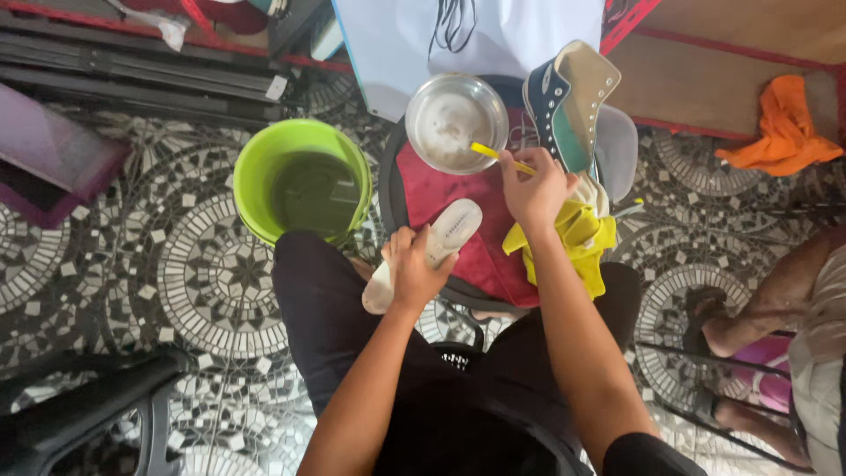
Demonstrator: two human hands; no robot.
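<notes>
My left hand grips a white shoe sole-up over my knee, its toe resting on a red cloth. My right hand holds a yellow-handled brush, whose tip reaches into a round metal bowl of cloudy liquid. A second shoe, blue with a white toe and pale sole, stands on end just right of the bowl. A yellow cloth lies under my right wrist.
A green bucket of dark water stands on the patterned tile floor to my left. A white sheet lies beyond the bowl, an orange cloth at far right. Another person's leg is at right, a dark chair at lower left.
</notes>
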